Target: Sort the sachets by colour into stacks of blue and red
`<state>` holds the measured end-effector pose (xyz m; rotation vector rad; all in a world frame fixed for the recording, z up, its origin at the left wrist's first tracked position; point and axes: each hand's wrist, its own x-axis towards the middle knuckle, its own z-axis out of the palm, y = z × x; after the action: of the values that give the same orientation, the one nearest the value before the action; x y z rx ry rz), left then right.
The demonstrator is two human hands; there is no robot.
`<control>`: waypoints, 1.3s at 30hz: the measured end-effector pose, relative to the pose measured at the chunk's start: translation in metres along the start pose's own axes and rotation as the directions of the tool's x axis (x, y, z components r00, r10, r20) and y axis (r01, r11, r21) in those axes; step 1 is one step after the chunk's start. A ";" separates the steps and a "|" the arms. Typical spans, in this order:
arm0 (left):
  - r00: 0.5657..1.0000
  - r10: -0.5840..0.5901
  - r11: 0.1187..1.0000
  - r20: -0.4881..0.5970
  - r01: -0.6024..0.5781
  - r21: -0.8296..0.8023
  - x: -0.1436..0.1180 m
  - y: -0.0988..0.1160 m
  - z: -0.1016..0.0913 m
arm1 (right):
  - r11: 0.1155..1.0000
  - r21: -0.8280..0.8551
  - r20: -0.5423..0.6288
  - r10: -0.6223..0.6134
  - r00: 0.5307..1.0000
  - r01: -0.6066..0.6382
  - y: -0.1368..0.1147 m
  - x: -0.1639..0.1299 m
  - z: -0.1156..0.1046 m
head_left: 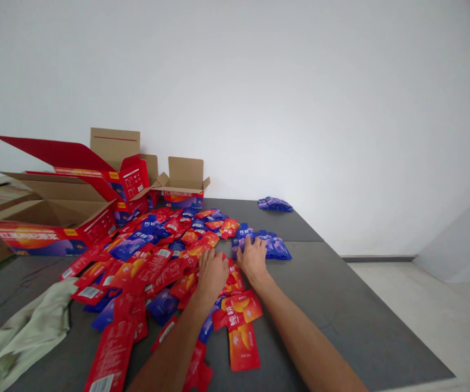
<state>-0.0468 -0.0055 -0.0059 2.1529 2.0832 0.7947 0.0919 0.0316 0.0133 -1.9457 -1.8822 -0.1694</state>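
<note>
My left hand (213, 269) is over the right edge of a heap of red and blue spouted pouches (145, 267). Its fingers curl downward, and whatever lies under them is hidden. My right hand (253, 259) rests at a row of blue pouches (276, 246), its thumb and fingers apart on the nearest ones. Below and between my forearms lie red-and-orange pouches (241, 316), one overlapping another. Both hands are close together, with a narrow gap between them.
Open red cartons (96, 228) stand at the left, and a smaller open carton (184, 198) at the back. A stack of blue pouches (274, 204) lies near the dark table's (320, 305) far edge. A pale green cloth (26, 337) is at front left.
</note>
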 end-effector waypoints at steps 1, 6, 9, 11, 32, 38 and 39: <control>1.000 0.001 1.000 0.002 -0.001 0.016 -0.001 0.000 0.000 | 1.000 -0.018 0.014 0.009 1.000 -0.009 0.000 0.003 0.002; 1.000 0.000 0.999 0.008 0.000 0.041 -0.003 0.002 0.001 | 0.995 -0.101 0.052 0.028 0.998 -0.022 0.003 0.008 0.011; 1.000 0.000 0.999 0.012 -0.001 0.043 -0.004 0.002 0.003 | 0.992 -0.128 0.051 0.012 0.999 -0.006 0.005 0.006 0.014; 1.000 -0.001 0.999 0.020 0.000 0.037 -0.004 0.002 0.004 | 0.991 -0.132 0.039 -0.006 0.999 0.011 0.008 0.004 0.013; 0.974 -0.223 0.918 0.048 0.193 0.346 0.033 -0.089 -0.067 | 0.955 0.202 0.025 -0.229 0.973 0.219 -0.041 -0.038 -0.007; 0.967 -0.244 0.892 0.070 0.196 0.407 0.033 -0.099 -0.065 | 0.944 0.232 0.023 -0.246 0.969 0.234 -0.046 -0.048 -0.009; 0.967 -0.244 0.898 0.071 0.198 0.393 0.032 -0.097 -0.064 | 0.944 0.235 0.022 -0.243 0.970 0.232 -0.046 -0.050 -0.009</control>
<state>-0.1625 0.0137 0.0239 2.0012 2.5281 0.2410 0.0449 -0.0180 0.0127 -1.5812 -2.0653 0.0289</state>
